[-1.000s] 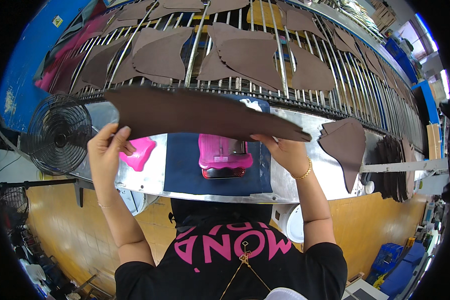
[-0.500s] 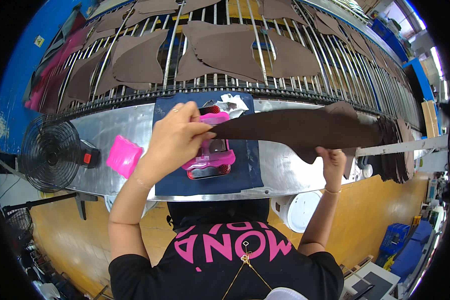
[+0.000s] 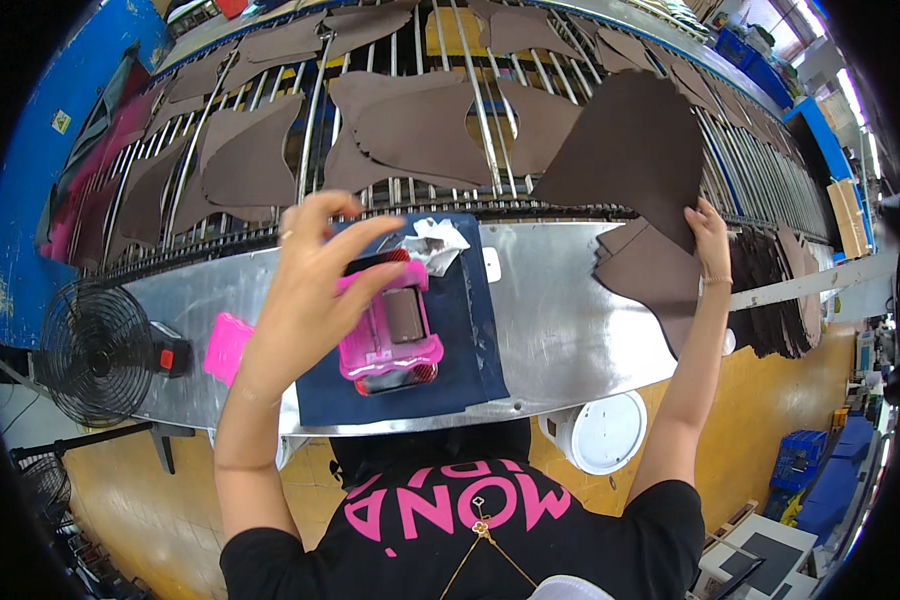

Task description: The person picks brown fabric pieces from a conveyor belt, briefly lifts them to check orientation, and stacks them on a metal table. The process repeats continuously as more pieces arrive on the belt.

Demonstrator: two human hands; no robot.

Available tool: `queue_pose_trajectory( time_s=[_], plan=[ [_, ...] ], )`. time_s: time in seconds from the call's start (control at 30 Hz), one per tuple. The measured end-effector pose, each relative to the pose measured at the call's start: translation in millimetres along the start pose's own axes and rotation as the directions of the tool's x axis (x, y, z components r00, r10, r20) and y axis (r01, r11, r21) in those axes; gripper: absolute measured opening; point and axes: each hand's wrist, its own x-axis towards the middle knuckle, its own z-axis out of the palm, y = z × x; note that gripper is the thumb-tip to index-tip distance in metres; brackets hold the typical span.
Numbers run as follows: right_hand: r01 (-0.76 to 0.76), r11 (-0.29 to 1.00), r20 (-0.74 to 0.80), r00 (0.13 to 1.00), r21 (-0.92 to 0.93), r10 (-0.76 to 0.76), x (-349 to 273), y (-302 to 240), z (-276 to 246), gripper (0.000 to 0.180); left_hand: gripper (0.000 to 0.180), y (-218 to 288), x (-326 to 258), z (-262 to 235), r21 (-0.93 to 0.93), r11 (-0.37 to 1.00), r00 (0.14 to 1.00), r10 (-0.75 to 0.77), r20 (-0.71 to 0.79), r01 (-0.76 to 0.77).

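Observation:
My right hand (image 3: 708, 240) pinches the lower right edge of a large dark brown leather-like piece (image 3: 630, 140), which stands raised over the near edge of the rod rack. Below that piece, a fanned stack of curved brown pieces (image 3: 640, 265) lies partly behind my right wrist. My left hand (image 3: 320, 275) is held over the bench, thumb and fingers apart, with nothing between them. Just beside its thumb is a pink plastic holder (image 3: 355, 345) with a brown block or roller in it. The holder rests on a dark blue sheet (image 3: 470, 365); crumpled white paper (image 3: 437, 245) is behind it.
Brown cut pieces (image 3: 410, 130) lie across the metal rod rack (image 3: 490, 100) beyond the bench (image 3: 560, 320). A pink plastic piece (image 3: 228, 345) and a black fan (image 3: 100, 345) are at left. More brown pieces (image 3: 770, 290) hang at right, by a white bar (image 3: 805, 285).
My left hand has let go of the brown piece's left end and moved left. My right hand has lifted the piece away toward the rack. The view has shifted slightly.

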Motion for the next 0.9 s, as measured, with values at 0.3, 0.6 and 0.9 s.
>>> queue_pose_trajectory(
  time_s=[0.3,0.6,0.9],
  plan=[
    [-0.194,0.927,0.058,0.973,-0.320,0.224,141,86,47,0.044,0.031,-43,-69,-65,0.109,0.881,0.871,-0.424,-0.248,0.461],
    [-0.301,0.567,-0.259,0.953,-0.767,0.155,150,101,102,0.030,0.032,-51,-86,-67,0.116,0.813,0.807,-0.529,-0.264,0.571],
    [-0.414,0.450,-0.515,0.848,-0.791,-0.127,-31,72,39,0.030,0.031,-71,-87,-49,0.035,0.856,0.839,-0.496,-0.224,0.515]
  ],
)
